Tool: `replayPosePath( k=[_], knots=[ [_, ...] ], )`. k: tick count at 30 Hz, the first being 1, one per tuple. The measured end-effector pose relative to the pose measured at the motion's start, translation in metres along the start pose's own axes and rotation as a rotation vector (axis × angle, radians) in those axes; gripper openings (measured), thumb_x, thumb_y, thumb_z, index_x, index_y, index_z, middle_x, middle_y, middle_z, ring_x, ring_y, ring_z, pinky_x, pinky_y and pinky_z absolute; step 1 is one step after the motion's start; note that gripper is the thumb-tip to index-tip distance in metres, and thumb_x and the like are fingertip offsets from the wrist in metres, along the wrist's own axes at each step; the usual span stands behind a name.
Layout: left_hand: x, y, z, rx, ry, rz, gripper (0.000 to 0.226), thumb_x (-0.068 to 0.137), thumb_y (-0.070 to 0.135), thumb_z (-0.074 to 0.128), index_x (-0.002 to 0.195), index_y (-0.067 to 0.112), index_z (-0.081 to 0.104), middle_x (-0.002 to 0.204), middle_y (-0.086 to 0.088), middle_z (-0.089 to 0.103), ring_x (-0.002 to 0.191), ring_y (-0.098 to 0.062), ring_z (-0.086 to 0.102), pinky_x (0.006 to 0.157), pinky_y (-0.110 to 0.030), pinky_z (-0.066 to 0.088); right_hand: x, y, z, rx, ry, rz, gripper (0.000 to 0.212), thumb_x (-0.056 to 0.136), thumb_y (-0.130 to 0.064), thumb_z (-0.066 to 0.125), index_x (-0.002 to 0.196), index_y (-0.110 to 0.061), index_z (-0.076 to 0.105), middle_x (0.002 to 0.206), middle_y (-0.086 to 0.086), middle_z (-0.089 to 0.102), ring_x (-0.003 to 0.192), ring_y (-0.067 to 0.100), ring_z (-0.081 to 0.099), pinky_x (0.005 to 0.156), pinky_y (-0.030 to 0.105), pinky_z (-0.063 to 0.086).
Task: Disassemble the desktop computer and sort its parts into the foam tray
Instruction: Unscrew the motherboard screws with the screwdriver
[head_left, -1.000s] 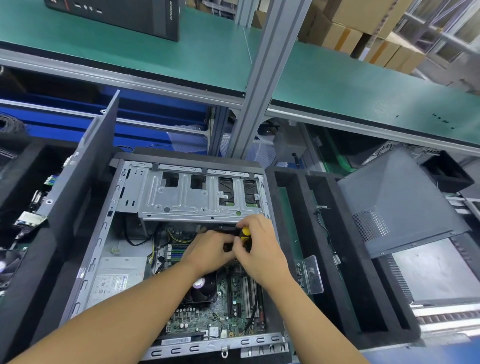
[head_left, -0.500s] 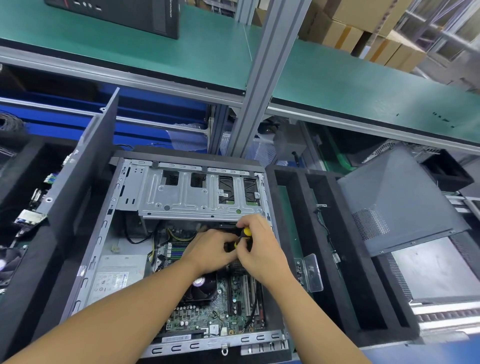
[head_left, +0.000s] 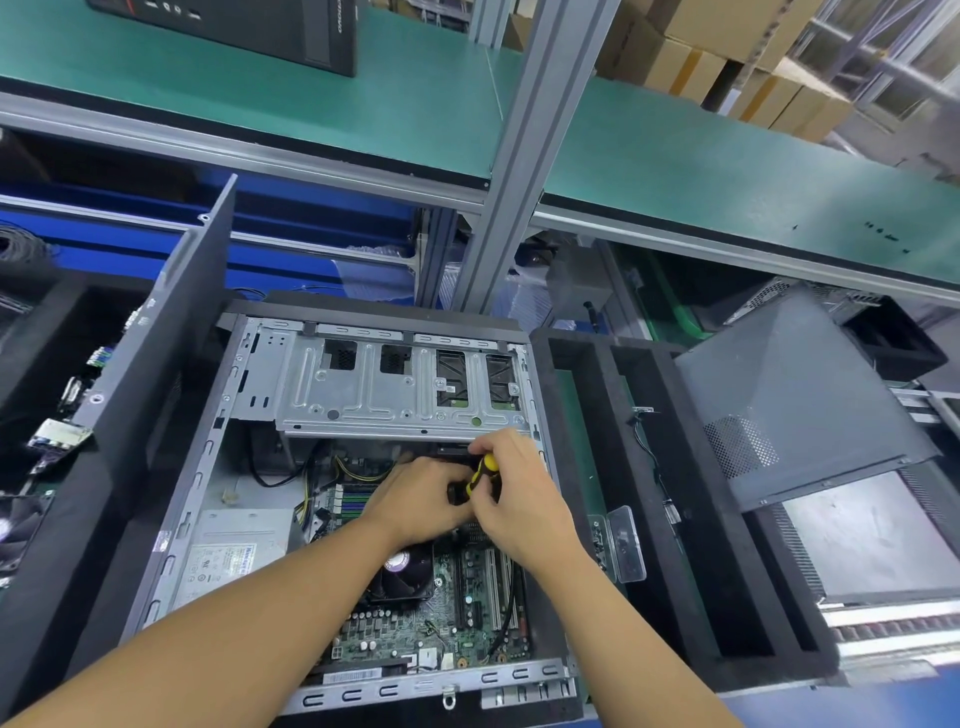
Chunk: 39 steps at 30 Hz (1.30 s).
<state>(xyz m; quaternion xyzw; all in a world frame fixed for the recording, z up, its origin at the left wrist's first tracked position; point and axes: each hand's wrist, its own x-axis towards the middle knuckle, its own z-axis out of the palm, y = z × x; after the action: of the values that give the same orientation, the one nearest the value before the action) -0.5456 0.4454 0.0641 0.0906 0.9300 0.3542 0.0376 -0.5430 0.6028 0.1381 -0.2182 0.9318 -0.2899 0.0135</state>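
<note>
The open desktop case (head_left: 218, 509) lies flat in front of me, its green motherboard (head_left: 447, 618) and CPU fan (head_left: 405, 571) exposed. A silver drive cage (head_left: 395, 384) spans the far end. Both hands meet just below that cage. My right hand (head_left: 519, 493) grips a yellow-and-black screwdriver (head_left: 480, 470). My left hand (head_left: 415, 499) curls around the screwdriver's lower end; its fingertips and the tool tip are hidden. The power supply (head_left: 234, 556) sits at the case's left. The black foam tray (head_left: 696, 519) stands right of the case.
A removed grey side panel (head_left: 800, 400) leans over the foam tray's right part. Another dark panel (head_left: 156, 374) stands upright left of the case. A clear plastic piece (head_left: 626, 545) and a thin cable (head_left: 649, 457) lie in tray slots. A green shelf (head_left: 363, 93) overhangs behind.
Both hands stay clasped on the screwdriver below the drive cage, with only a slight shift; nothing was taken out or let go.
</note>
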Motion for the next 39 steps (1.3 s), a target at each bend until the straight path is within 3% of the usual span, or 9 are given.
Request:
replayPosePath(
  k=[4, 7, 14, 19, 25, 29, 32, 35, 39],
  knots=[
    [0.0004, 0.0002, -0.0018, -0.014, -0.027, -0.029, 0.008, 0.067, 0.054, 0.047, 0.066, 0.049, 0.053, 0.057, 0.01, 0.059, 0.054, -0.01, 0.056, 0.049, -0.028, 0.042, 0.0002, -0.0012, 0.0007, -0.018, 0.02, 0.0, 0.023, 0.089, -0.033, 0.053, 0.111, -0.034, 0.045, 0.106, -0.021, 0.041, 0.097, -0.002, 0.043, 0.074, 0.032, 0.051],
    [0.0008, 0.0007, -0.0017, -0.043, -0.019, -0.032, 0.006, 0.067, 0.054, 0.049, 0.064, 0.051, 0.053, 0.056, 0.012, 0.058, 0.053, -0.007, 0.055, 0.05, -0.027, 0.038, 0.0032, -0.0014, 0.0023, -0.068, 0.05, -0.003, 0.023, 0.092, -0.042, 0.057, 0.108, -0.029, 0.048, 0.104, -0.019, 0.04, 0.099, -0.002, 0.039, 0.076, 0.023, 0.044],
    [0.0011, 0.0007, -0.0007, -0.073, -0.036, -0.055, 0.002, 0.066, 0.056, 0.052, 0.067, 0.056, 0.054, 0.055, 0.015, 0.058, 0.053, -0.005, 0.054, 0.069, -0.034, 0.045, 0.002, -0.0009, 0.001, -0.073, 0.039, -0.051, 0.016, 0.094, -0.023, 0.055, 0.11, -0.024, 0.051, 0.103, -0.016, 0.041, 0.099, 0.005, 0.041, 0.076, 0.029, 0.046],
    [-0.0008, 0.0037, -0.0022, -0.119, -0.007, -0.036, 0.012, 0.077, 0.06, 0.05, 0.068, 0.055, 0.056, 0.055, 0.013, 0.059, 0.048, -0.006, 0.051, 0.047, -0.025, 0.032, 0.0012, -0.0019, -0.0001, -0.047, 0.019, -0.046, 0.028, 0.088, -0.012, 0.05, 0.113, -0.024, 0.052, 0.108, -0.016, 0.045, 0.105, 0.006, 0.042, 0.08, 0.031, 0.048],
    [0.0013, 0.0038, -0.0038, -0.175, -0.034, -0.092, 0.009, 0.068, 0.056, 0.054, 0.065, 0.051, 0.06, 0.053, 0.009, 0.058, 0.045, -0.008, 0.043, 0.048, -0.03, 0.039, 0.0031, -0.0022, 0.0001, -0.073, 0.089, -0.032, 0.018, 0.089, -0.029, 0.059, 0.106, -0.023, 0.055, 0.106, -0.013, 0.048, 0.102, 0.013, 0.046, 0.089, 0.027, 0.041],
    [0.0011, 0.003, -0.0028, -0.145, -0.024, -0.103, 0.026, 0.066, 0.06, 0.055, 0.075, 0.038, 0.067, 0.056, 0.019, 0.059, 0.047, -0.002, 0.049, 0.047, -0.025, 0.034, 0.0033, -0.0013, 0.002, -0.064, 0.062, -0.021, 0.014, 0.095, -0.028, 0.059, 0.107, -0.021, 0.055, 0.104, -0.009, 0.047, 0.1, 0.016, 0.047, 0.087, 0.032, 0.044],
    [0.0011, 0.0048, -0.0027, -0.13, -0.017, -0.083, 0.017, 0.07, 0.059, 0.055, 0.079, 0.049, 0.064, 0.064, 0.026, 0.063, 0.056, 0.004, 0.055, 0.052, -0.024, 0.041, 0.0015, 0.0, 0.0018, -0.057, 0.048, -0.041, 0.019, 0.094, -0.015, 0.053, 0.111, -0.021, 0.053, 0.107, -0.011, 0.046, 0.104, 0.013, 0.046, 0.085, 0.033, 0.046],
    [0.0003, 0.0045, -0.0035, -0.11, -0.038, -0.054, 0.027, 0.074, 0.06, 0.055, 0.099, 0.056, 0.064, 0.078, 0.022, 0.07, 0.068, 0.003, 0.061, 0.065, -0.024, 0.051, 0.0006, -0.0002, 0.0006, -0.045, 0.031, -0.043, 0.029, 0.089, -0.006, 0.049, 0.113, -0.023, 0.052, 0.108, -0.013, 0.045, 0.105, 0.011, 0.045, 0.082, 0.033, 0.048],
    [0.0007, 0.0037, -0.0055, -0.08, -0.043, -0.042, 0.01, 0.075, 0.061, 0.05, 0.074, 0.058, 0.06, 0.056, 0.011, 0.06, 0.05, -0.004, 0.051, 0.051, -0.025, 0.041, 0.0007, -0.003, -0.0009, -0.041, 0.033, -0.07, 0.029, 0.086, -0.007, 0.051, 0.11, -0.024, 0.051, 0.109, -0.017, 0.043, 0.104, 0.008, 0.044, 0.081, 0.031, 0.047]
  ],
)
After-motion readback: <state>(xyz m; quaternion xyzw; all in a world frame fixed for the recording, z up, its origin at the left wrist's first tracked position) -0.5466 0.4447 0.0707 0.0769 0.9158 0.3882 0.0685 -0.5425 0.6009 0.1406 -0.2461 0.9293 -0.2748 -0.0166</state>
